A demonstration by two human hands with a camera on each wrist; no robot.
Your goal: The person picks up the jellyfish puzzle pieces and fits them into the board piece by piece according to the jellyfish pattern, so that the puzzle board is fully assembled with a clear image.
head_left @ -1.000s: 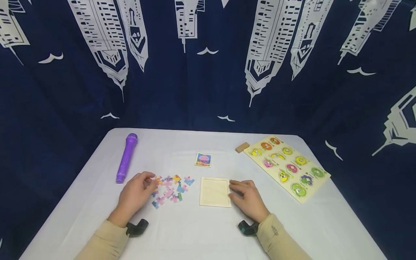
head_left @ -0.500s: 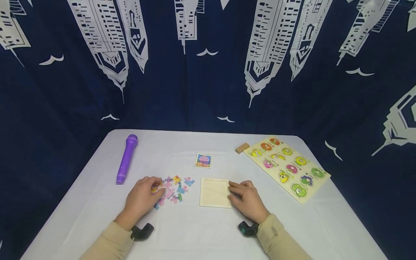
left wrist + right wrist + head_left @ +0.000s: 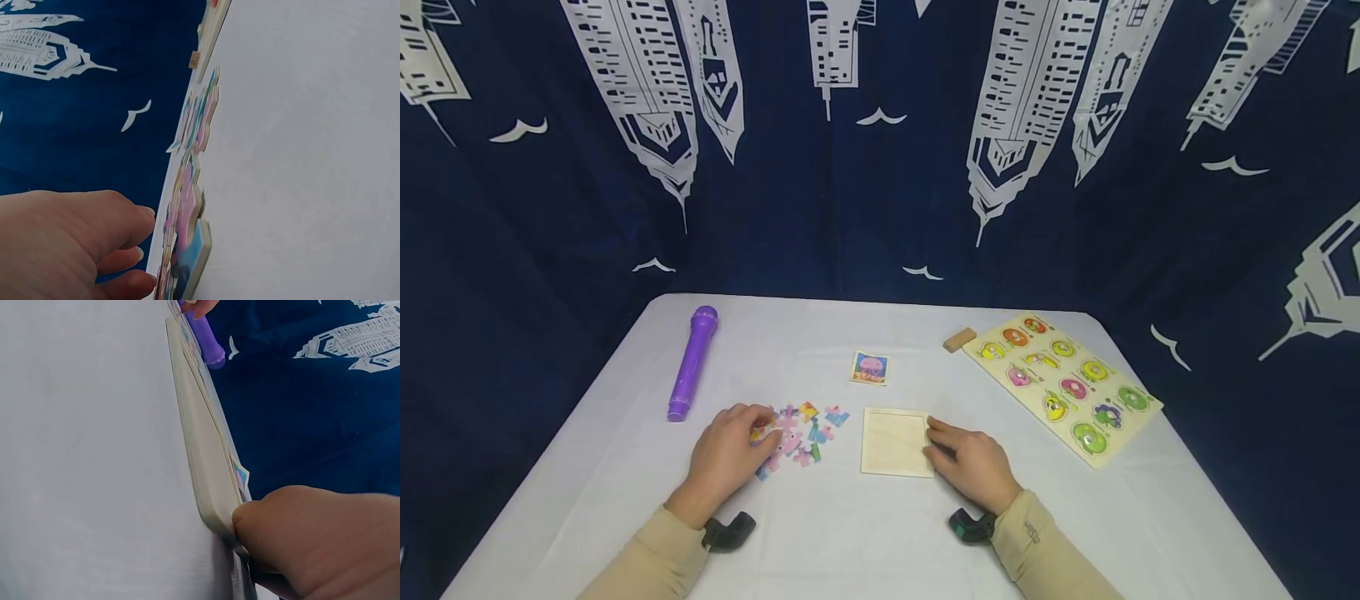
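My left hand point(image 3: 724, 452) rests over the left side of a scatter of jigsaw pieces point(image 3: 790, 444), its fingers loosely bent. In the left wrist view, the left hand's fingertips point(image 3: 145, 220) are beside the pink and blue pieces point(image 3: 187, 206), with nothing visible between them. On the right, my right hand point(image 3: 976, 468) touches the right edge of a square wooden puzzle tray point(image 3: 895, 443), which lies flat with no pieces in it. The right wrist view has the thumb point(image 3: 253, 522) against the corner of the tray point(image 3: 203, 440); the other fingers are mostly hidden.
A small picture card point(image 3: 869, 368) lies behind the tray. At the left is a purple toy microphone point(image 3: 692, 364). A fruit puzzle board point(image 3: 1063, 387) and a small wooden block point(image 3: 959, 339) lie at the right on the white table point(image 3: 850, 533).
My left hand has shifted right, further over the pieces, and then held still over the last half second. The right hand has barely moved at the tray's edge.
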